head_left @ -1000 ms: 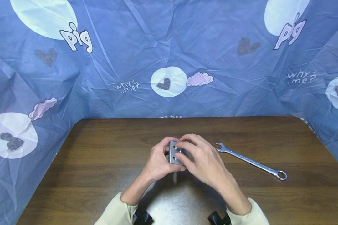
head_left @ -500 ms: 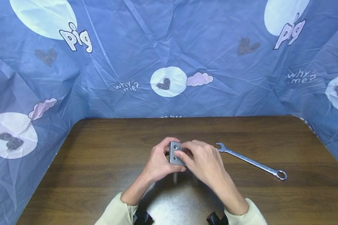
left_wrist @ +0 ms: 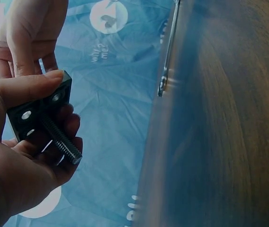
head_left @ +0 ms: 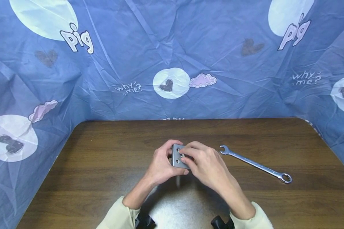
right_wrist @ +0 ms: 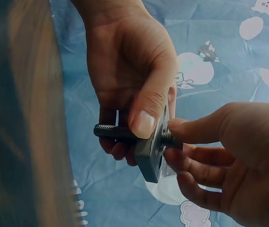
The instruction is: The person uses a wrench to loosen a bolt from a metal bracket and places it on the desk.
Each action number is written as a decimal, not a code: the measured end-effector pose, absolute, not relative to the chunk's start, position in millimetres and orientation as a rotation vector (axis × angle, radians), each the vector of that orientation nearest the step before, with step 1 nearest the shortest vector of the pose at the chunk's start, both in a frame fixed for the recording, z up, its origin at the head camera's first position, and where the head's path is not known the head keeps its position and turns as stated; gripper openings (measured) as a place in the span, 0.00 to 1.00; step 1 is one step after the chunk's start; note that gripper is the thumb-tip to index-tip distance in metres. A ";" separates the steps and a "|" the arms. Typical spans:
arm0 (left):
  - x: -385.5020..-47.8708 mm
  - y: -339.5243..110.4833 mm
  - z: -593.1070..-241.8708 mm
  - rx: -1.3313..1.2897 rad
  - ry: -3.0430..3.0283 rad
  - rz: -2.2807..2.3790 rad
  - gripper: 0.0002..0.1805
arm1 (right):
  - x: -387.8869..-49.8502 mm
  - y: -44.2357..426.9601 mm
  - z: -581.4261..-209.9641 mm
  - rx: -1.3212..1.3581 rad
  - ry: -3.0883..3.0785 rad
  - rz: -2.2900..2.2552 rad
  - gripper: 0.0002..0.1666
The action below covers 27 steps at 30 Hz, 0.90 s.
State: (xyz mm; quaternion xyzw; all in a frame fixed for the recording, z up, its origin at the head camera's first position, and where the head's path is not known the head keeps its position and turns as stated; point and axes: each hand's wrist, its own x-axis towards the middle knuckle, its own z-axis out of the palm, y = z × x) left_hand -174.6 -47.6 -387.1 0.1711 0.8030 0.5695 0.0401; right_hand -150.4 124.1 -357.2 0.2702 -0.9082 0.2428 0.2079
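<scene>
My left hand (head_left: 163, 163) grips a grey metal plate with holes (head_left: 176, 156) by its edges, above the table. A threaded bolt (left_wrist: 61, 139) passes through the plate; in the left wrist view its free end sticks out past the curled fingers of the left hand (left_wrist: 25, 156). On the plate's other side, the right hand (right_wrist: 238, 161) pinches the bolt's near end between thumb and fingers, and a short stretch of thread (right_wrist: 168, 139) shows beside the plate (right_wrist: 148, 158). From the head view, the right hand (head_left: 207, 163) partly covers the plate's right side.
A combination wrench (head_left: 255, 164) lies slanted on the brown wooden table (head_left: 117, 143), right of the hands. Blue printed cloth (head_left: 132, 57) hangs behind the table and at both sides.
The right hand's fingers have shifted and regripped at the bolt, curling in and then extending again over the plate. The left hand and the plate have barely moved; the wrench lies as before.
</scene>
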 end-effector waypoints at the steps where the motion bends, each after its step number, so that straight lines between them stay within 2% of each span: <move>1: -174.7 -47.7 -387.0 0.526 2.463 1.742 0.40 | -150.3 124.0 -356.9 0.769 -2.525 0.687 0.10; 12: -175.8 -48.2 -387.7 0.547 2.469 1.735 0.40 | -150.6 122.2 -356.9 0.835 -2.484 0.722 0.10; 18: -175.4 -48.0 -388.7 0.552 2.467 1.728 0.40 | -152.1 123.0 -357.3 0.896 -2.427 0.678 0.04; 24: -175.5 -48.1 -388.0 0.553 2.446 1.756 0.40 | -153.3 123.0 -357.8 0.921 -2.367 0.658 0.04; 27: -175.5 -48.2 -387.5 0.547 2.455 1.760 0.40 | -153.9 122.9 -358.7 0.935 -2.351 0.653 0.07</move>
